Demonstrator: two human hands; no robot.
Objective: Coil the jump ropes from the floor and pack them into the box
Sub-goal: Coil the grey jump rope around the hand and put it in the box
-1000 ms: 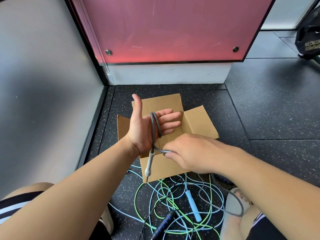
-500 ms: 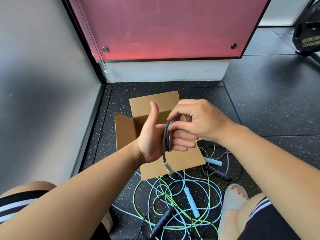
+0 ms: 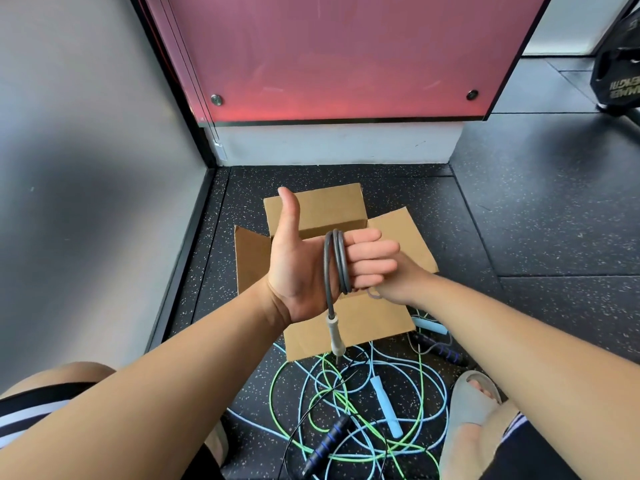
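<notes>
My left hand is raised palm toward me, thumb up, over the open cardboard box. A grey jump rope is looped around its palm and fingers a few times. The rope's grey handle hangs below the palm. My right hand is mostly hidden behind the left fingers and pinches the grey rope just under them. On the floor in front of the box lies a tangle of a green rope, a light blue rope with its handle, and a black rope with a blue-striped handle.
A grey wall runs along the left and a pink panel stands behind the box. My foot in a grey sandal rests right of the tangle. A second striped handle and a blue handle lie by the box. A black weight plate is at top right.
My right hand moved from above the left fingers down behind and below them, carrying the grey rope around. The rope now shows more loops, and the handle hangs lower.
</notes>
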